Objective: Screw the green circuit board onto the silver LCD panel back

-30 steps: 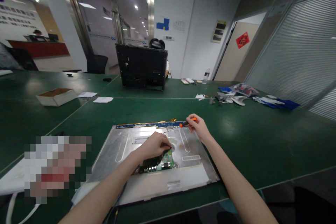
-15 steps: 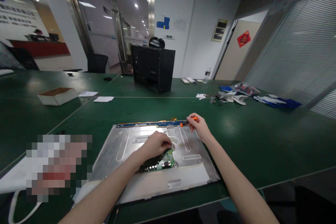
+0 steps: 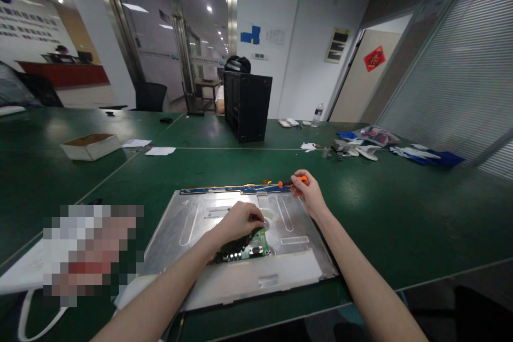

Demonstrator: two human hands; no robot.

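A silvery metal display panel (image 3: 248, 288) lies flat on the green table in front of me. On its middle sits a green circuit board (image 3: 262, 240), partly covered by my left hand (image 3: 242, 220). The fingertips of that hand are pinched together at the board's upper edge; what they hold, if anything, is hidden. My right hand (image 3: 308, 192) is closed around the orange and black handle of a screwdriver (image 3: 286, 184). Its thin shaft points left, above the blue circuit strip (image 3: 216, 190) along the panel's far edge.
A black computer case (image 3: 248, 107) stands across the green table (image 3: 401, 214), with a person partly hidden behind it. An open cardboard box (image 3: 90, 148) and papers (image 3: 160, 151) lie far left. Bags and small parts (image 3: 355, 147) are heaped at the far right, near a bottle (image 3: 317, 115).
My right hand has shifted slightly right with the screwdriver, whose shaft now lies flatter and farther from my left hand. Across the table, the black case has turned, showing another side.
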